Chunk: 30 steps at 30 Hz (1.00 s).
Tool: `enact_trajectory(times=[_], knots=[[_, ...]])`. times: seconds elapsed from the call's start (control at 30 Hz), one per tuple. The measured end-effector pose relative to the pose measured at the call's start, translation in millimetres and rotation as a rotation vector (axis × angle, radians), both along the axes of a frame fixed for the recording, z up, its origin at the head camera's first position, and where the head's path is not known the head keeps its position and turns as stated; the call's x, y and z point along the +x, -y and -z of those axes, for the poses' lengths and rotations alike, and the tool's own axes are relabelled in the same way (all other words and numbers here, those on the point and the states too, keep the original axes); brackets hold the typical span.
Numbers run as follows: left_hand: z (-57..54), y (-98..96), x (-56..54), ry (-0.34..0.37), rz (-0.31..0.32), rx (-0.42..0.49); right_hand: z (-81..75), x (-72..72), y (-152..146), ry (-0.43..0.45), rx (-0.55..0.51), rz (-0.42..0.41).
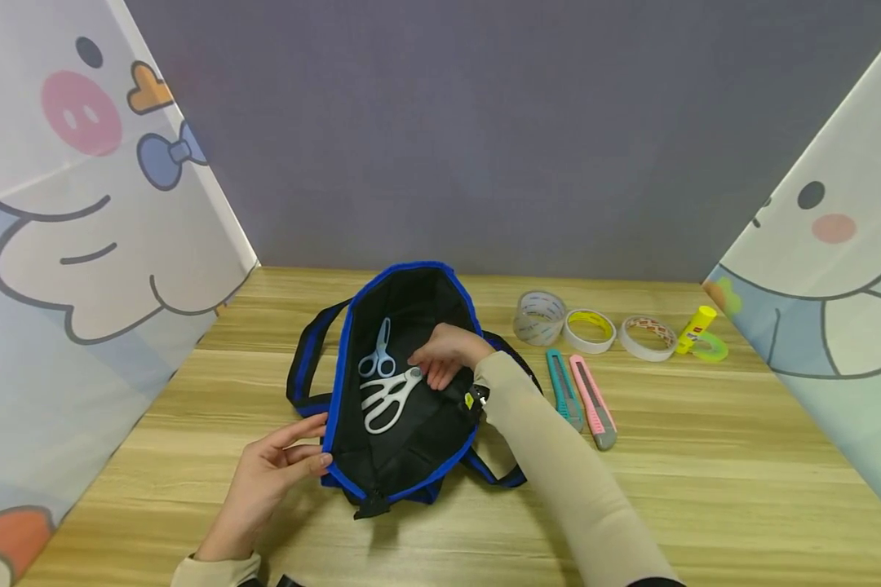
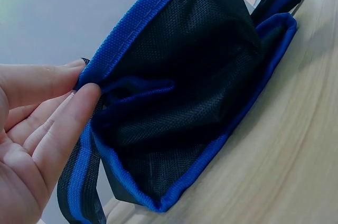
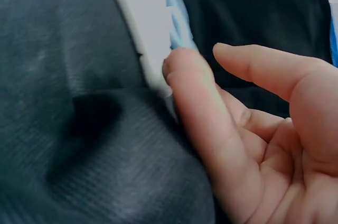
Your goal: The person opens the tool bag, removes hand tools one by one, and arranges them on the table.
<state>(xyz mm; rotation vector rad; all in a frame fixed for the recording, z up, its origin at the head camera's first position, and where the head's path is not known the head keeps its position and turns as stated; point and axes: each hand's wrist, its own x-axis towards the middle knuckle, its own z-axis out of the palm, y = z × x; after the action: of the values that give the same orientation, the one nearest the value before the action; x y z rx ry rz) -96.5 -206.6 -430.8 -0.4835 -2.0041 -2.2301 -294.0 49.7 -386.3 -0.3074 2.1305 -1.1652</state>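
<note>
A black fabric bag with blue trim stands gaping on the table. At its near left edge, my left hand pinches the blue-edged rim between thumb and fingers. My right hand reaches down inside the bag. White-handled scissors lie in there by its fingertips, with smaller light blue scissors beyond them. In the right wrist view the thumb and index finger stand apart. The index fingertip is close to the end of the white scissors; whether it touches cannot be told.
Right of the bag lie a teal utility knife and a pink one. Behind them are clear tape, more tape rolls, a yellow glue stick and a small green roll. Panels enclose the wooden table.
</note>
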Motion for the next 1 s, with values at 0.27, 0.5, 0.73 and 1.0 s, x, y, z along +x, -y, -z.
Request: enact_trajectory(times=[0.27, 0.5, 0.73, 1.0], knots=[[1.1, -0.1, 0.1, 0.001, 0.005, 0.0, 13.2, 0.4, 8, -0.11, 0.176, 0.002], [1.2, -0.1, -0.5, -0.01, 0.003, -0.004, 16.7, -3.8, 23, -0.196, 0.214, 0.158], [1.2, 0.0, -1.6, -0.02, 0.01, 0.0, 20.8, -4.9, 38, -0.232, 0.246, 0.184], [0.8, 0.4, -0.7, -0.01, -0.007, -0.009, 22.3, -1.7, 39, -0.183, 0.168, 0.207]])
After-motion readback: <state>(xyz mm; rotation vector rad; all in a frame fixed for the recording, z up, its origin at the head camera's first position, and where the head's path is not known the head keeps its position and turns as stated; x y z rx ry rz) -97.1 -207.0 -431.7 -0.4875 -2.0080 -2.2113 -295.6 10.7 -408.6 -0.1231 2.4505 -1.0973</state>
